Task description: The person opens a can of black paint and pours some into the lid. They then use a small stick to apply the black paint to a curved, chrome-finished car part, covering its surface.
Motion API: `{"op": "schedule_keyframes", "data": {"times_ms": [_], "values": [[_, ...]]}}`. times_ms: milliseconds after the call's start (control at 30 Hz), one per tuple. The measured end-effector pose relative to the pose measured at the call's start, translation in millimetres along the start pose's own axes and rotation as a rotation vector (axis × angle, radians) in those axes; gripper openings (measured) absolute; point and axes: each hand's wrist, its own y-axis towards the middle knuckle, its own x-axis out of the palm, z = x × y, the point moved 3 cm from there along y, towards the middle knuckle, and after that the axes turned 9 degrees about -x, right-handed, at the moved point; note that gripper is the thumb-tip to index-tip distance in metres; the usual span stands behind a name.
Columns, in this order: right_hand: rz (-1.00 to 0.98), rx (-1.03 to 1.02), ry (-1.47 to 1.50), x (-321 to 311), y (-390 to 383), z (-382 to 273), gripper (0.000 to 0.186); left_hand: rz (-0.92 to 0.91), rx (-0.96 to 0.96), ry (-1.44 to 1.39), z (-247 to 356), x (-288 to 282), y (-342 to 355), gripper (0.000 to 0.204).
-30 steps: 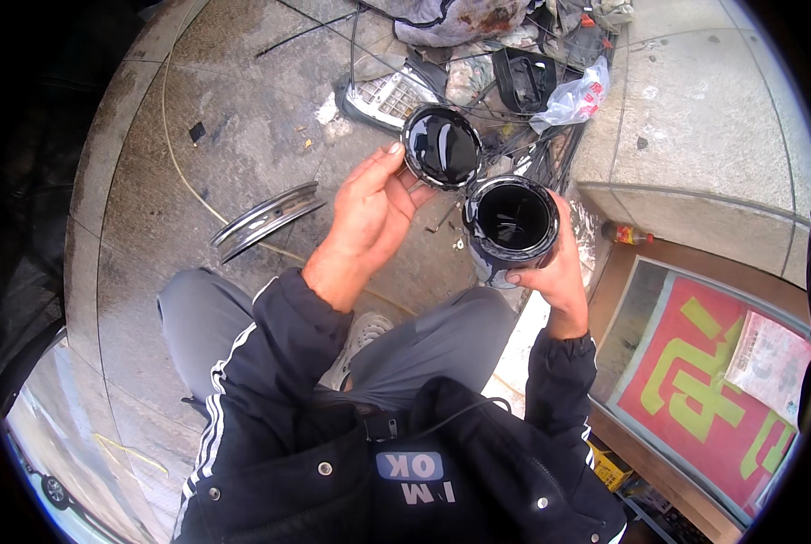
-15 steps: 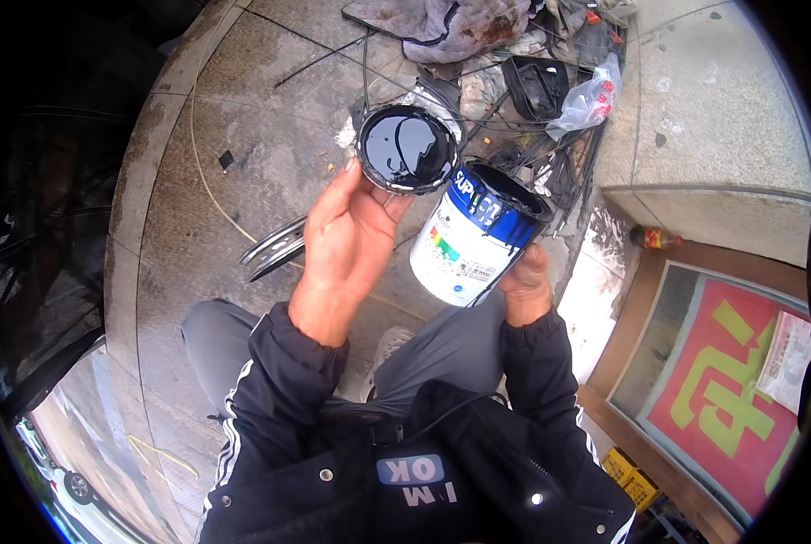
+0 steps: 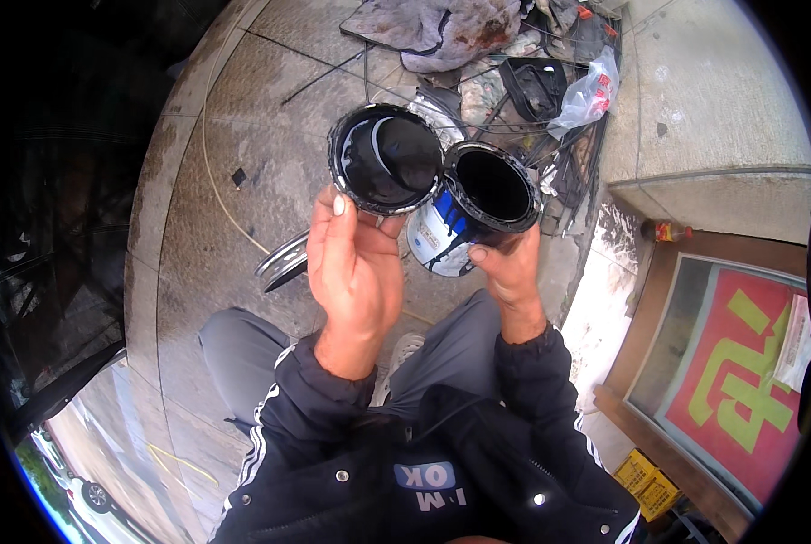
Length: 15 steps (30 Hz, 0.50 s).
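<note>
**Black paint, open can, tilted over the lap**

Black coating gleams on the underside of the round lid (image 3: 385, 160), which the left hand (image 3: 355, 272) holds up by its lower edge, fingers curled shut around the rim with the wet face turned toward the person. Just right of it, rim nearly touching rim, the right hand (image 3: 512, 276) grips the open paint can (image 3: 478, 204) from beneath, fingers wrapped round its white-and-blue wall, its mouth tipped toward the head. The risk, as I judge it — that tilt could let paint run over the lip onto the grey trousers (image 3: 442, 363), and the lid's wet face could drip on the stone paving (image 3: 215, 208) or smear the fingers, loosening the grip.
</note>
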Motion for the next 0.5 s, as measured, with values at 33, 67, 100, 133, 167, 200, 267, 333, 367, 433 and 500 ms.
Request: {"op": "schedule_keyframes", "data": {"times_ms": [33, 67, 100, 133, 167, 200, 267, 333, 367, 433, 500], "values": [[0.023, -0.029, -0.051, -2, 0, -3, 0.108, -0.011, -0.006, 0.005, -1, 0, -1, 0.032], [0.022, -0.097, -0.139, -5, 1, -4, 0.110, -0.022, -0.011, 0.010, -1, 0, -2, 0.032], [0.021, -0.166, -0.227, -10, 3, -3, 0.112, -0.040, -0.032, -0.013, -2, -1, -3, 0.032], [0.020, -0.231, -0.312, -13, 4, -3, 0.114, -0.056, -0.052, -0.032, -2, -2, -4, 0.033], [-0.030, -0.296, -0.498, -16, 3, -6, 0.118, -0.071, -0.071, -0.050, -3, -3, -5, 0.034], [-0.082, -0.360, -0.684, -22, 3, -11, 0.123, -0.051, -0.102, -0.057, -3, -2, -7, 0.034], [-0.150, -0.425, -0.920, -29, 3, -13, 0.130, -0.010, -0.166, -0.068, -3, 1, -8, 0.036], [-0.106, -0.350, -0.782, -49, 9, 4, 0.126, 0.042, -0.208, -0.137, 1, 3, -6, 0.037], [-0.096, -0.309, -0.726, -59, 11, 16, 0.125, 0.021, -0.250, -0.198, 7, 0, -4, 0.037], [-0.079, -0.226, -0.604, -75, 16, 41, 0.124, -0.023, -0.277, -0.303, 19, -9, 3, 0.039], [-0.097, -0.210, -0.635, -101, 18, 77, 0.122, 0.105, -0.242, -0.284, 31, -20, 8, 0.038]]}}
